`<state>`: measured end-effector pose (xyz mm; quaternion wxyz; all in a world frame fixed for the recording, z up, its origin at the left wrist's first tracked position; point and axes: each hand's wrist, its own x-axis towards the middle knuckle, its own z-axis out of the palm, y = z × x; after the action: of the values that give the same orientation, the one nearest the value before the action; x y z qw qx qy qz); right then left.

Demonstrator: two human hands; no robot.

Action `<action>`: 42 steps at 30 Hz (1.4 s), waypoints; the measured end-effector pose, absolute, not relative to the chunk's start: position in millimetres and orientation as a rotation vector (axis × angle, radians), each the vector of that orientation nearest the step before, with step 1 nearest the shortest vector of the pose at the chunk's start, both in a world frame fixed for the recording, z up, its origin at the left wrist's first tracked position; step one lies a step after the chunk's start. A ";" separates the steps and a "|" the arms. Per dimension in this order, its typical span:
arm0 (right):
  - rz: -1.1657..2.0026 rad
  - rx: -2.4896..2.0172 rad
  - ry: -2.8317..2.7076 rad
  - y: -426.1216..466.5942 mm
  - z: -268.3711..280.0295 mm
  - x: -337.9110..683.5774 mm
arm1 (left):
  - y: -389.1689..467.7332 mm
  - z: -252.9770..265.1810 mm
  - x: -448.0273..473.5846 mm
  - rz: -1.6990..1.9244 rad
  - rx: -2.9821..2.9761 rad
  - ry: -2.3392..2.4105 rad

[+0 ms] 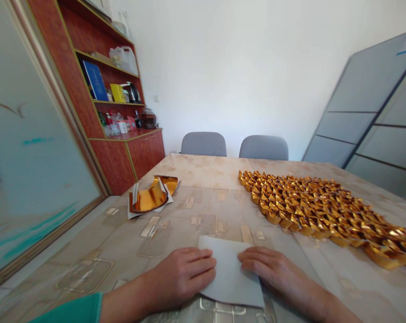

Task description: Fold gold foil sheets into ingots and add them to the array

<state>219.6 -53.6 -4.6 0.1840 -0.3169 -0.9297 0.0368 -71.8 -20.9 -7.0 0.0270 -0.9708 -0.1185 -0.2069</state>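
Observation:
A white-grey sheet of paper (232,272) lies on the patterned table in front of me, its near edge slightly bowed. My left hand (189,271) is closed at the sheet's left edge, fingers together on top and thumb hidden. On the opposite side, my right hand (268,262) is closed at the upper right edge, its fingertips on the paper and its thumb also out of sight. Beyond my left hand is a loose stack of curled gold foil paper (150,197) with white backing.
Many folded gold paper pieces (307,202) stand in rows across the table's right side. The table (206,175) has a clear patterned cover. Two grey chairs (203,143) stand at the far edge. A red-brown shelf cabinet (145,152) is at the back left, near a frosted sliding door (37,157).

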 end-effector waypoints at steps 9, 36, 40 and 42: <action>0.508 -1.121 -2.367 -59.3 8.2 206.1 | -17.0 -16.4 -67.7 -0.871 -3.196 -1.296; 0.130 -1.673 -2.137 -27.7 -28.9 195.4 | 3.5 -24.8 -58.5 -0.899 -3.101 -1.626; 0.066 -1.655 -2.157 -27.3 -32.0 197.2 | 3.4 -29.3 -60.1 -0.935 -3.114 -1.566; 0.039 -1.650 -2.164 -26.9 -32.6 197.3 | 3.4 -30.6 -60.8 -0.926 -3.123 -1.529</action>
<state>197.3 -26.9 -32.6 0.2087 -0.5929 -0.7776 0.0142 -60.8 3.4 -30.6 -0.2264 -0.8454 -0.4139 -0.2505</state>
